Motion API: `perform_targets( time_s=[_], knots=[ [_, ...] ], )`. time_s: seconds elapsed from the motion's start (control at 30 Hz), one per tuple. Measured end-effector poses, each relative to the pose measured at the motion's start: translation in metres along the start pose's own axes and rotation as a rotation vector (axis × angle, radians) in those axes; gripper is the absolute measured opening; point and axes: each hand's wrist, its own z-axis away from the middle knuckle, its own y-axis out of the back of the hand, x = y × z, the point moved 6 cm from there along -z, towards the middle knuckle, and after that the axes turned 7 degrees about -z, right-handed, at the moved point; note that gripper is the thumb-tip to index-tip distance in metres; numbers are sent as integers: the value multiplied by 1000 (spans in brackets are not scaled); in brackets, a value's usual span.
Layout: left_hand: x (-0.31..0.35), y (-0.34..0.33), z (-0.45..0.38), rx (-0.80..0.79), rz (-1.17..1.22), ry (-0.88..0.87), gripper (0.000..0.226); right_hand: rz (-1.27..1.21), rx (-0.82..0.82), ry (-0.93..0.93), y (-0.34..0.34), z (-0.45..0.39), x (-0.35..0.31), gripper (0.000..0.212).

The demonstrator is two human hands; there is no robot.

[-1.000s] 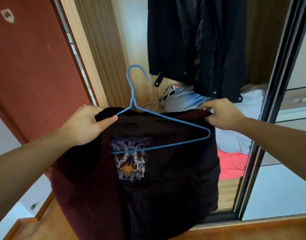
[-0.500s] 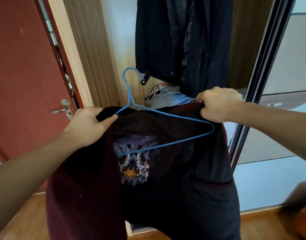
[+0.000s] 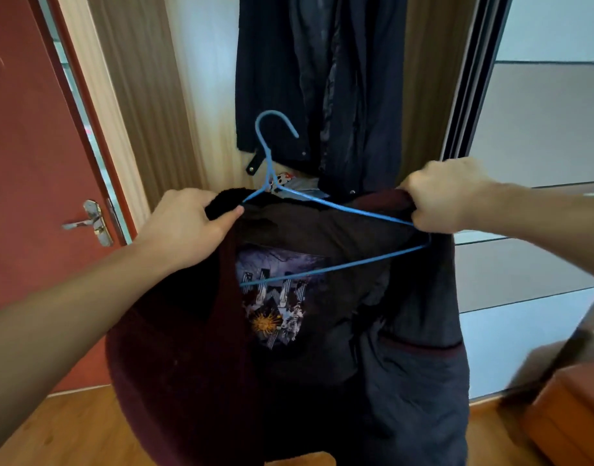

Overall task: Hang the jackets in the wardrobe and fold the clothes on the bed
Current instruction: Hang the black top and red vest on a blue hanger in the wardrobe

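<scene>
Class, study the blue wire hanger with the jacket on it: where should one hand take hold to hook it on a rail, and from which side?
Grip the blue wire hanger at its twisted neck under the hook, probably coming from the left: that stem stands bare above the jacket, and the hook opens rightward.

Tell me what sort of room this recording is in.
Most likely a bedroom, at an open wardrobe: dark coats hang inside behind a sliding door, a red room door stands left, and the floor is wood.
</scene>
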Motion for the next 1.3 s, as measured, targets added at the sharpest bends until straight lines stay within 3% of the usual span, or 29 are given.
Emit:
perform_targets(
  time_s=[0.1,0.17,0.27,0.33,0.47,0.5,0.6,0.67,0.73,0.8,0.93,1.17,1.3],
  knots=[
    [67,-8,-4,-34,-79,-186,32,-81,17,35,10,-1,-39,17],
    [99,-8,-1,-48,-93,-285,35,-281,0,1,22,2,-46,14],
    [89,10,-6,-21,-28,-249,38,-608,-14,-40,38,14,-21,7],
    [70,27,-5,59,72,-197,34,-763,-23,33,46,29,-14,14],
    [58,54,3,205,231,-223,26,-995,-271,79,53,49,-12,39],
    [57,58,4,215,249,-232,26,-974,-264,72,62,50,-6,43],
    [59,70,5,241,278,-277,24,-661,75,122,112,39,5,54],
    [66,74,6,241,319,-306,18,-815,76,210,125,30,-20,50],
    [72,72,7,188,337,-342,15,-1106,-81,281,122,21,-56,40],
    [74,68,7,90,351,-384,16,-1319,-210,222,115,12,-79,37],
    [55,64,6,-125,122,-463,23,-1405,-343,126,101,10,-82,26],
    [14,51,6,-367,-317,-366,13,-1434,-333,178,97,27,-79,22],
    [6,35,12,-456,-333,-157,12,-1414,-176,198,95,37,-76,21]
  ],
)
